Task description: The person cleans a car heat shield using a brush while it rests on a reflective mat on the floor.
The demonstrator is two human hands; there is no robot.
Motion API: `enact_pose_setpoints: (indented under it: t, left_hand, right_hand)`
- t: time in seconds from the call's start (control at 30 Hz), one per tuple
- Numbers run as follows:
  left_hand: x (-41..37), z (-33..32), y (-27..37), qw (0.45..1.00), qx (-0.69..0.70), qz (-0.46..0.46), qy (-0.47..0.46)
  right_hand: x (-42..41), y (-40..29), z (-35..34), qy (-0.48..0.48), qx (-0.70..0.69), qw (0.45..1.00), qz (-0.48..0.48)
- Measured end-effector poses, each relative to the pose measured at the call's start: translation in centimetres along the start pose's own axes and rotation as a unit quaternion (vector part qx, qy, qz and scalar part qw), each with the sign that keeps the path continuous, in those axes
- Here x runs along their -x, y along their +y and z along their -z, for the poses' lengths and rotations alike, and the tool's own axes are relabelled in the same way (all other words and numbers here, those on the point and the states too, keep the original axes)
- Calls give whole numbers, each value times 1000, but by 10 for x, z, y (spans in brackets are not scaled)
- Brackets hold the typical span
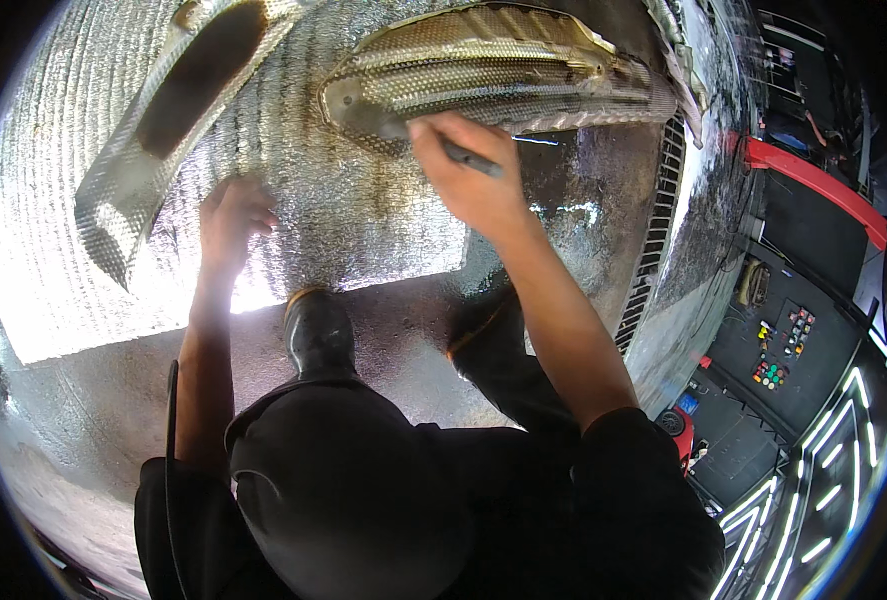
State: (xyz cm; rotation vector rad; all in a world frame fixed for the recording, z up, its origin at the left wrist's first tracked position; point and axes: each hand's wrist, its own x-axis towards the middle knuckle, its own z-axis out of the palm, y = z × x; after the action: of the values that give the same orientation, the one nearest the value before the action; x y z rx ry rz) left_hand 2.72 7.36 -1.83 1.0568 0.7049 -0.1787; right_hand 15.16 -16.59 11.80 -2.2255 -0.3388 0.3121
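My right hand (pixel 473 169) is shut on a dark-handled tool (pixel 477 159), possibly a brush; its working end is hidden or blurred. That hand is at the near edge of a dimpled metal heat shield (pixel 488 82), by its left end, where a smooth, dull patch shows. To the left, my left hand (pixel 233 214) hangs above a silvery foil mat (pixel 323 217), slightly blurred, its fingers loosely bent and apart with nothing visible in them. Beyond it, a second dimpled metal shield (pixel 124 195) slants across the mat, with a long dark area in its middle.
A black rubber boot (pixel 319 330) stands at the mat's near edge. Wet floor (pixel 398 322) borders the mat. On the right are a slotted drain grate (pixel 649 240), a low concrete edge (pixel 683 277) and a red arm-like beam (pixel 818 176).
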Motion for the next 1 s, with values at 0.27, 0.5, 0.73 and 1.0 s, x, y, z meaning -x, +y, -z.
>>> enact_pose_setpoints:
  t: [0.27,0.5,0.73,1.0]
  left_hand:
    - [-3,0,0,1000,-1,23,10]
    - [-4,5,-2,1000,8,16,4]
    - [-2,2,3,999,-19,26,9]
    - [-9,2,0,999,-4,44,16]
  right_hand:
    - [9,12,27,15,72,994,-82]
    - [10,8,-7,-15,8,999,43]
    - [22,21,50,14,73,994,-82]
    - [19,39,8,28,-18,999,24]
